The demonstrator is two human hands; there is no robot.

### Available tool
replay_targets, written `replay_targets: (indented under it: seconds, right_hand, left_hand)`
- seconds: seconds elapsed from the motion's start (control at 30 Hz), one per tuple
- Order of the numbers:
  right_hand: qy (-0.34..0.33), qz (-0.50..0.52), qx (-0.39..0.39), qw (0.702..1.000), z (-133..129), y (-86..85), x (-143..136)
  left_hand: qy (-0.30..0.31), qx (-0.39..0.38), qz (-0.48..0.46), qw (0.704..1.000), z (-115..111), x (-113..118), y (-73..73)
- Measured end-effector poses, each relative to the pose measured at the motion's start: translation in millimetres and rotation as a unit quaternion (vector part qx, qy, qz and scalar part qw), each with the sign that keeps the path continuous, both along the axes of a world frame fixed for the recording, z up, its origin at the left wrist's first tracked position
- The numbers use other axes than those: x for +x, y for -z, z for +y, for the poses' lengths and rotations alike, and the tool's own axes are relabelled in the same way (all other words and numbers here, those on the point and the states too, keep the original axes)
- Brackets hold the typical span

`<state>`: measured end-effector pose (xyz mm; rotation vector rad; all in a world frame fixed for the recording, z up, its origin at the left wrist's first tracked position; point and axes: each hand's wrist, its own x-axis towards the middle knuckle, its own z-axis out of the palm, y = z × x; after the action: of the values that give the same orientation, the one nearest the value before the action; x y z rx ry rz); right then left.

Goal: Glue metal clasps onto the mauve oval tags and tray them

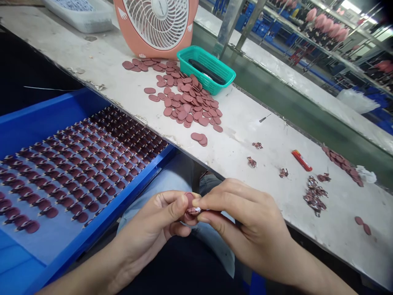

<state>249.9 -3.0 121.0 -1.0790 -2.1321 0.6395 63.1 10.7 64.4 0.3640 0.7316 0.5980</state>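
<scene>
Both hands (pixel 211 219) low over lap, fingers pinched closed on small maroon piece (pixel 190 200)

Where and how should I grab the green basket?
I'd pinch the green basket by its right-end rim, from above, straddling the raised wall; the fan stands near its left end and reddish discs crowd its near side.

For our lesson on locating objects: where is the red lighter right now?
In the head view, the red lighter lies right of centre on the table, just above the cluster of small brown figures.
</scene>
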Motion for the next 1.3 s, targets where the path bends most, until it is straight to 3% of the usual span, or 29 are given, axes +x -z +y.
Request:
replay_targets:
  seconds: [0.53,0.8,0.93,1.3]
  right_hand:
    - [-0.011,-0.019,-0.017,1.0,5,0.3,-7]
    - [-0.014,-0.028,-0.055,0.998,2,-10.0,-1]
    - [0.022,-0.023,-0.045,0.998,1,-12.3,4]
    - [0.003,-0.034,0.011,0.999,4,-3.2,-2]
  left_hand:
    - [0.003,0.007,-0.034,0.999,2,-5,6.1]
    - [0.016,0.007,-0.002,1.0,2,-9,4.5]
    - [0.01,-0.012,0.008,1.0,4,-7,3.8]
    - [0.007,0.005,-0.017,1.0,3,-6,4.2]
